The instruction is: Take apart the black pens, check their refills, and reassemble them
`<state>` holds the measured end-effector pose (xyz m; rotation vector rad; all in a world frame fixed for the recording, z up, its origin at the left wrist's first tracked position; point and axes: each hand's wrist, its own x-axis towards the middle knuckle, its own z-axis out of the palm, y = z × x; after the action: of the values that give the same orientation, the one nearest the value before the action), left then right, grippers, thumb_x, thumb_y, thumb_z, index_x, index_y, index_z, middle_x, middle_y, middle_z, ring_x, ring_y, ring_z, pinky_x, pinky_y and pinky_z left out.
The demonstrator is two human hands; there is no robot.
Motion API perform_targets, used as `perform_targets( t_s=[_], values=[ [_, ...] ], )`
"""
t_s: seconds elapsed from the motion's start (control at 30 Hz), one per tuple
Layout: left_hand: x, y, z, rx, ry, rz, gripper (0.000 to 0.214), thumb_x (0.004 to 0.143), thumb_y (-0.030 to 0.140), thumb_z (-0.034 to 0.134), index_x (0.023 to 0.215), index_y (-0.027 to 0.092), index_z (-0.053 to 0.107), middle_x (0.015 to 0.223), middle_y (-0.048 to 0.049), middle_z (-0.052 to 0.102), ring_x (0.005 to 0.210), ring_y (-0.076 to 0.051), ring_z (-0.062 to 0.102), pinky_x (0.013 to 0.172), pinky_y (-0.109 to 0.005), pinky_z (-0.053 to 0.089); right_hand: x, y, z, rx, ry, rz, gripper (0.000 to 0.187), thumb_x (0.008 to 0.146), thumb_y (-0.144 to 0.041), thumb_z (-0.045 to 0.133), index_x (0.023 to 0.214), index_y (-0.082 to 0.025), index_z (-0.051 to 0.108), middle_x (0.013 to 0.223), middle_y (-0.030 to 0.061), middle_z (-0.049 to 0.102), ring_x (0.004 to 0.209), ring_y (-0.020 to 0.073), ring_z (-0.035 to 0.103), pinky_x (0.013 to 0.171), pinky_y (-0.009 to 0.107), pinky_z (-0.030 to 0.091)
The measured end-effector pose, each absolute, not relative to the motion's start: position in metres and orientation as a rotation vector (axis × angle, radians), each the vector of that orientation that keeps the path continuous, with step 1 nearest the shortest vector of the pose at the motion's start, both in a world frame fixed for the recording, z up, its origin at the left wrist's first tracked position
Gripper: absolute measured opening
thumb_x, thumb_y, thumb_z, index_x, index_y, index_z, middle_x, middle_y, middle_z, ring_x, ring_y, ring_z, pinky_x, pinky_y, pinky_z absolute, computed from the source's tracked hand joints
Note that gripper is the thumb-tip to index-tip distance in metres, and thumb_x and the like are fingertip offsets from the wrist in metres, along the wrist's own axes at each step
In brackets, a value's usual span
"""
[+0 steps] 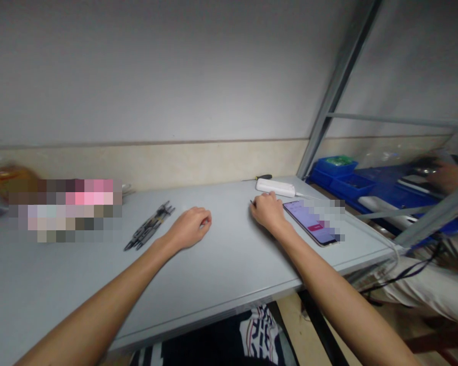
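Observation:
My left hand (192, 226) rests on the grey desk (221, 274) with its fingers loosely curled. Nothing shows in it. Just left of that hand lies a bundle of several dark pens (148, 227), side by side and slanted. My right hand (267, 211) is closed on the desk, with a small dark tip (251, 202) sticking out by its fingers. The rest of that thing is hidden, so its kind cannot be made out. A phone (311, 222) with a lit screen lies right of this hand, and a white power strip (275, 187) lies just behind it.
A screwdriver (263, 177) with a black and yellow handle lies by the wall. Blurred-out items and a bottle (7, 175) are at the left. Beyond a metal frame (339, 86) at right are blue bins (347, 180) and another person's blurred hand (448, 173).

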<state>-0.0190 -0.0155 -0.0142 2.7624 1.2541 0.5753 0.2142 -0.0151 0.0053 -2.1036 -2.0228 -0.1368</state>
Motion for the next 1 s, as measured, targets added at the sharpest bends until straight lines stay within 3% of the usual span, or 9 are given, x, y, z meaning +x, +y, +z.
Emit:
perform_targets(
  t_s=[0.23, 0.47, 0.6, 0.73, 1.0],
  values=[
    [-0.020, -0.015, -0.014, 2.757, 1.239, 0.573, 0.015, 0.080, 0.019, 0.043, 0.075, 0.018, 0.057, 0.070, -0.0034, 0.057, 0.071, -0.017, 0.050, 0.068, -0.028, 0.037, 0.239, -0.008, 0.012, -2.258, -1.947, -0.073, 0.045, 0.070, -0.047, 0.061, 0.107, -0.020, 0.062, 0.115, 0.0159, 0.051, 0.111, 0.0341, 0.036, 0.084, 0.049, 0.033],
    [-0.020, -0.015, -0.014, 2.761, 1.238, 0.569, 0.015, 0.079, 0.018, 0.043, 0.076, 0.018, 0.058, 0.070, -0.0034, 0.057, 0.071, -0.017, 0.050, 0.069, -0.028, 0.038, 0.244, -0.008, 0.013, -2.244, -1.960, 0.023, 0.035, 0.071, -0.042, 0.062, 0.101, -0.024, 0.065, 0.111, 0.0132, 0.056, 0.111, 0.0335, 0.040, 0.084, 0.048, 0.034],
    [-0.021, -0.015, -0.014, 2.754, 1.237, 0.573, 0.015, 0.078, 0.017, 0.044, 0.076, 0.018, 0.058, 0.071, -0.0038, 0.058, 0.072, -0.017, 0.050, 0.070, -0.029, 0.038, 0.248, -0.005, 0.010, -2.195, -1.959, 0.069, 0.029, 0.072, -0.038, 0.062, 0.098, -0.025, 0.066, 0.107, 0.0119, 0.060, 0.104, 0.0305, 0.048, 0.079, 0.040, 0.039],
    [-0.021, -0.015, -0.014, 2.757, 1.240, 0.571, 0.015, 0.078, 0.017, 0.044, 0.076, 0.018, 0.058, 0.071, -0.0036, 0.058, 0.072, -0.017, 0.050, 0.069, -0.029, 0.038, 0.250, 0.000, 0.005, -2.137, -1.983, 0.058, 0.030, 0.071, -0.034, 0.063, 0.099, -0.022, 0.066, 0.102, 0.0115, 0.062, 0.097, 0.0252, 0.054, 0.078, 0.032, 0.040],
    [-0.022, -0.014, -0.015, 2.747, 1.240, 0.571, 0.016, 0.078, 0.017, 0.044, 0.076, 0.018, 0.059, 0.071, -0.0037, 0.058, 0.072, -0.016, 0.051, 0.070, -0.028, 0.039, 0.251, -0.001, 0.003, -2.138, -1.982, 0.031, 0.034, 0.072, -0.036, 0.063, 0.101, -0.020, 0.065, 0.104, 0.0126, 0.060, 0.097, 0.0248, 0.055, 0.078, 0.031, 0.040]
  ],
)
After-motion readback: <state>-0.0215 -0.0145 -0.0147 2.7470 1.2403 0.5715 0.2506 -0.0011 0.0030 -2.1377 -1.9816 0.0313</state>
